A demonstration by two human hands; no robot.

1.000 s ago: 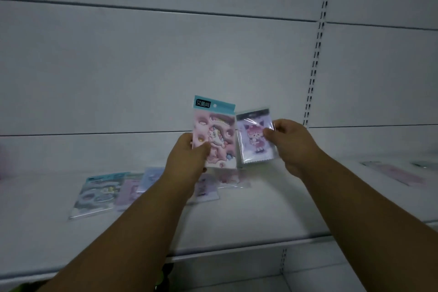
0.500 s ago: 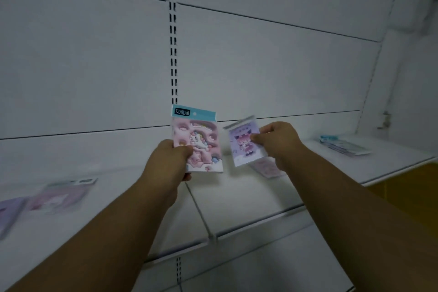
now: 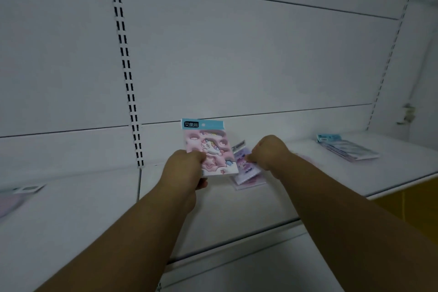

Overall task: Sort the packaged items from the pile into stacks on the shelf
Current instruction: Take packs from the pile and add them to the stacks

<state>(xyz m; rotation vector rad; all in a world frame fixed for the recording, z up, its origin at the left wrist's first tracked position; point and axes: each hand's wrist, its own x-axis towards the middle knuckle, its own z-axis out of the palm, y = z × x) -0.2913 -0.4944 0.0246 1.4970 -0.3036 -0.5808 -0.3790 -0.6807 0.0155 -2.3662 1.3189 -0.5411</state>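
My left hand (image 3: 183, 168) grips a pink unicorn packet (image 3: 209, 149) with a teal header, held upright above the white shelf (image 3: 237, 208). Just to its right, my right hand (image 3: 270, 154) pinches a small purple packet (image 3: 245, 165) with a cartoon girl, tilted low over a small pinkish stack (image 3: 248, 182) lying on the shelf. Whether the purple packet touches that stack I cannot tell.
A stack of teal-headed packets (image 3: 346, 147) lies at the shelf's right end. A blurred pink packet (image 3: 14, 197) lies at the far left. A slotted upright (image 3: 125, 66) runs down the white back panel. A yellow surface (image 3: 414, 201) shows below the shelf edge on the right.
The view swung right along the shelf, leaving the pile at the left. My right hand lowered the purple packet toward the pinkish stack; my left hand kept the unicorn packet upright.
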